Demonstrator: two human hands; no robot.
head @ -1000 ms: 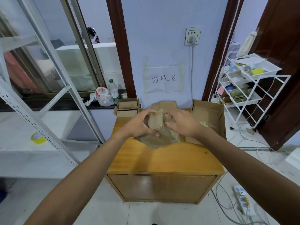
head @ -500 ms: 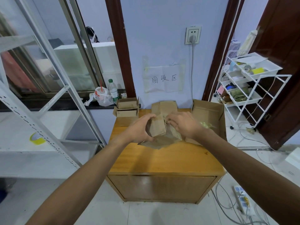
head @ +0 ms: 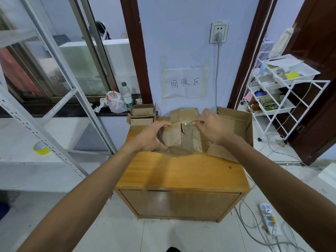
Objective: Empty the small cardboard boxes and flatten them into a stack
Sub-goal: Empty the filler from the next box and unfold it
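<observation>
A small brown cardboard box (head: 180, 136) is held just above the far half of the wooden cabinet top (head: 181, 171). My left hand (head: 151, 136) grips its left side. My right hand (head: 211, 127) pinches a strip of clear tape (head: 187, 122) at the box's top edge. Flattened cardboard (head: 181, 151) lies under the box. Behind it stands more folded cardboard (head: 183, 113). Two small open boxes (head: 142, 114) are stacked at the cabinet's back left corner. A larger open cardboard box (head: 234, 124) sits at the right.
A white wire trolley (head: 278, 91) with odds and ends stands to the right. A metal shelf frame (head: 45, 110) and a roll of yellow tape (head: 41, 147) are on the left. A bottle and a plastic bag (head: 116, 101) sit on the sill. Cables and a power strip (head: 268, 218) lie on the floor.
The box has turned in my hands and shows a broader side. My right hand has risen to the top edge and pulls the tape away to the right.
</observation>
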